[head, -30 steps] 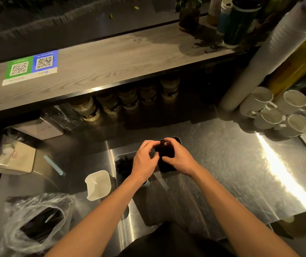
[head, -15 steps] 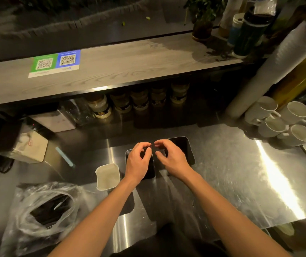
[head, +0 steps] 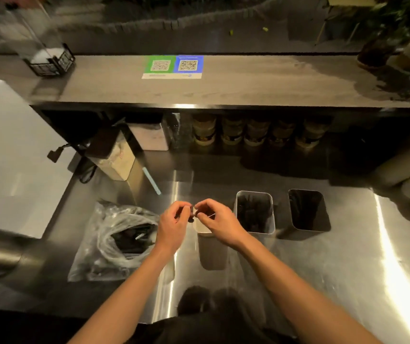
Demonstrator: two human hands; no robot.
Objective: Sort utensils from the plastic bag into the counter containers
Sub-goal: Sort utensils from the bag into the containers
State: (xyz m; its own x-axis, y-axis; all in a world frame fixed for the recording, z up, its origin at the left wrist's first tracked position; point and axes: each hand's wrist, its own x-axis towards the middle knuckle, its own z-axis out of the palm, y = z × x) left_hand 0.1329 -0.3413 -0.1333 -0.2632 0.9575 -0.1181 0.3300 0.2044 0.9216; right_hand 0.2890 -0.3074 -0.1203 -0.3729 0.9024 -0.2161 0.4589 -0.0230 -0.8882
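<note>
Closely, left hand (head: 174,228), right hand (head: 221,225), above container (head: 212,255)

I stand at a stainless steel tabletop (head: 323,269) that throws back warm light in a long bright streak (head: 392,269) near its right edge. Along its far edge rises a grey wooden shelf (head: 261,88). A green and blue QR-code sticker (head: 172,67) lies flat near the shelf's middle, a black wire basket (head: 50,62) stands towards its left end, and a potted plant (head: 377,53) sits at its right end. In the shadow under the shelf a row of jars (head: 231,132) lines the back of the tabletop. A large white box-like appliance (head: 12,157) fills the left side. Beyond the shelf I see dark ground with a low stone edging (head: 149,23).
</note>
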